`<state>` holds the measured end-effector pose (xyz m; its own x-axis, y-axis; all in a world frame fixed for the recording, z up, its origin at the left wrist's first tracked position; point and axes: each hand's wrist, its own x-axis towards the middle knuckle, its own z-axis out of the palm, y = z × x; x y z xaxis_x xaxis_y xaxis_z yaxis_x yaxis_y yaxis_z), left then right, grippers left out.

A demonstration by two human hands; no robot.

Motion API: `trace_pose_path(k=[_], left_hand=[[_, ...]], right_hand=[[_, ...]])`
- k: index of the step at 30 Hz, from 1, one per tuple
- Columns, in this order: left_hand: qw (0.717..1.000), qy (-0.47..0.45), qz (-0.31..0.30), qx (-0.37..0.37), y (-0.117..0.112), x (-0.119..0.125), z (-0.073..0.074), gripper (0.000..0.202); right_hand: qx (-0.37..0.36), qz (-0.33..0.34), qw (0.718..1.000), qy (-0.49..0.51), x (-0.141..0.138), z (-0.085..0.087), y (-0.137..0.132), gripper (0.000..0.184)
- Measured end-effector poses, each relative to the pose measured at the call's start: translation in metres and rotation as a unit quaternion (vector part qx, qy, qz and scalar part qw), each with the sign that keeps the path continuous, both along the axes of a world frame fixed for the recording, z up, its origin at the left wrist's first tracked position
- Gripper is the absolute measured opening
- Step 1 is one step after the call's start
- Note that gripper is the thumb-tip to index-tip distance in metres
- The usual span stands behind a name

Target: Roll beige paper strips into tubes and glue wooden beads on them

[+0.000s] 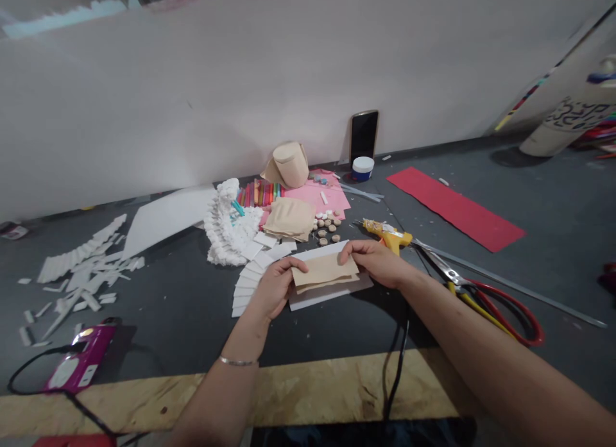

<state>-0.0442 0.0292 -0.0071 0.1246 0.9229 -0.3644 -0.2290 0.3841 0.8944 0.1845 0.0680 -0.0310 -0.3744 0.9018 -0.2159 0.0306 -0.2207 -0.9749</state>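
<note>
My left hand (274, 286) and my right hand (378, 262) pinch the two ends of a tan rectangular paper piece (323, 269), fingers closed on it. The tan piece lies over a white foam strip (332, 292) on the dark grey mat. A yellow glue gun (389, 234) lies just behind my right hand. A fan of white rectangular strips (248, 277) spreads out beside my left hand.
Red-handled scissors (486, 299) lie to the right. A red paper sheet (455, 208), pink paper (332, 197), tan paper stack (290, 219), white fringed paper (226, 229), coloured sticks, small round wood discs, a jar and a phone stand behind. White scraps (81, 274) and a pink device (79, 367) sit left.
</note>
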Motion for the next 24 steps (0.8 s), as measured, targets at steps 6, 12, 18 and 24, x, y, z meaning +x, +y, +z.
trace_pose_path(k=[6,12,18,24], left_hand=[[1.0,0.013,0.001,0.013,0.0,0.002,-0.001,0.004],[1.0,0.025,0.008,0.014,0.0,0.002,-0.002,0.004],[0.997,0.061,-0.011,0.048,0.0,0.0,-0.007,0.013],[0.996,0.071,-0.015,0.051,0.0,-0.003,-0.008,0.019]], right_hand=[[0.015,0.006,1.0,-0.016,0.0,0.001,0.001,0.016],[0.023,0.011,0.999,-0.031,0.001,-0.005,0.003,0.018],[0.01,0.008,0.999,-0.03,0.001,-0.004,0.003,0.024],[0.018,-0.002,0.999,-0.029,-0.002,0.007,-0.001,0.032]])
